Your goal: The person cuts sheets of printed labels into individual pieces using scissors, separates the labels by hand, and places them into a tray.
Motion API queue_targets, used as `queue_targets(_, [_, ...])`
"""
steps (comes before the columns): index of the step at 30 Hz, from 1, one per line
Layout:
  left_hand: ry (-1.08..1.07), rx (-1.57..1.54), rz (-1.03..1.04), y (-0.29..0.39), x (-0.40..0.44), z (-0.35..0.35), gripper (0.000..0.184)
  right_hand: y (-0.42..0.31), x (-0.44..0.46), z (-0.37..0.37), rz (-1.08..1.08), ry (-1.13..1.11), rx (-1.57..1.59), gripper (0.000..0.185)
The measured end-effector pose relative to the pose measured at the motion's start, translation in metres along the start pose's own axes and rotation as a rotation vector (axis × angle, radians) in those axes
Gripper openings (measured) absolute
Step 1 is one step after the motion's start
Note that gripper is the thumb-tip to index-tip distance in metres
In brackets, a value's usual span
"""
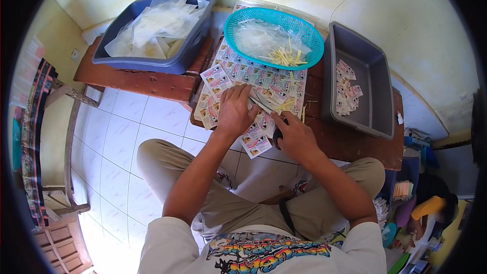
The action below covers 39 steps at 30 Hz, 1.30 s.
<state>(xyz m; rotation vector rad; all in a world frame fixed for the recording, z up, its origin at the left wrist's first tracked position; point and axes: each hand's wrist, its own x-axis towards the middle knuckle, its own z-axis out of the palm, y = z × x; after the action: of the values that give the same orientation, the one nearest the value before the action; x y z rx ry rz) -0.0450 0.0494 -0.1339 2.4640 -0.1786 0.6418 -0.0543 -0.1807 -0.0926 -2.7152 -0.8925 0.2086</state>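
Observation:
My right hand [295,136] is closed around the dark handle of a pair of scissors [262,103], whose blades point up and left toward my other hand. My left hand [236,107] has its fingers pressed together on a strip of printed labels [256,141], by the scissors' tip. Parts of the strip under the fingers are hidden. More printed labels [216,79] lie just beyond my left hand, on a larger printed sheet [243,69] that covers the bench. Thin yellow paper offcuts [287,105] are scattered near the blades.
A turquoise basket [318,60] at the back holds clear plastic and yellow strips. To the left, a blue-grey tub [190,61] contains plastic bags. A grey tub [332,78] with cut labels stands right on the wooden bench [350,147]. Another person [428,208] is at lower right.

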Motion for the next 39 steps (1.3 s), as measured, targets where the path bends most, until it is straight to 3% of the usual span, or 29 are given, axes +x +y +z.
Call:
queue_targets(19, [-0.081, -0.041, -0.03, 0.014, 0.019, 0.008, 0.046, 0.005, 0.008, -0.026, -0.041, -0.045, -0.004, 0.072])
queue_targets(27, [-0.134, -0.053, -0.013, 0.016, 0.024, 0.032, 0.037, 0.024, 0.044, -0.01, 0.105, 0.28, 0.255, 0.045])
queue_targets(39, [-0.187, -0.019, 0.015, 0.021, 0.031, 0.044, 0.03, 0.051, 0.073, 0.018, 0.126, 0.366, 0.287, 0.037])
